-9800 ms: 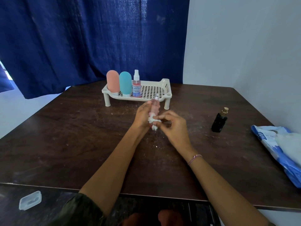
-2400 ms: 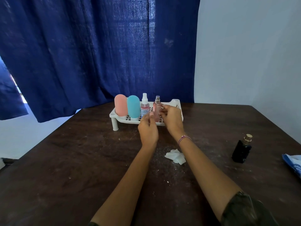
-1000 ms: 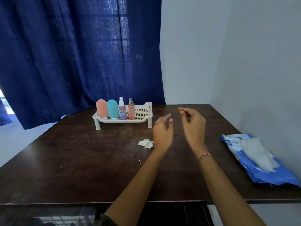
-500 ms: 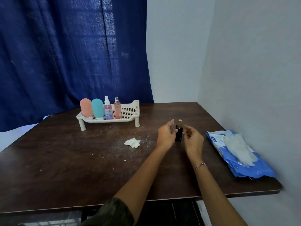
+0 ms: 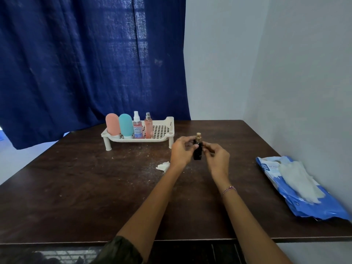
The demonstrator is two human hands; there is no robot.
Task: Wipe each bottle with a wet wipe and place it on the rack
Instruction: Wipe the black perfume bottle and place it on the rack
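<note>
A small black bottle (image 5: 197, 151) with a gold cap is held upright between both hands, slightly above the dark table (image 5: 85, 187). My left hand (image 5: 181, 152) grips its left side and my right hand (image 5: 217, 158) pinches its right side. The white rack (image 5: 162, 138) at the back holds a pink bottle (image 5: 112, 123), a teal bottle (image 5: 126, 125), a clear spray bottle with pink liquid (image 5: 138, 126) and a slim pink spray bottle (image 5: 148, 126), all upright at its left end. A crumpled used wipe (image 5: 163, 166) lies on the table left of my left hand.
An open blue wet-wipe pack (image 5: 297, 187) with white wipes showing lies at the table's right edge, next to the grey wall. A dark blue curtain (image 5: 85, 63) hangs behind the rack. White specks dot the tabletop.
Both hands have closed on the black bottle and raised it slightly. Earlier the slim pink spray bottle was set on the rack and the wipe was dropped on the table.
</note>
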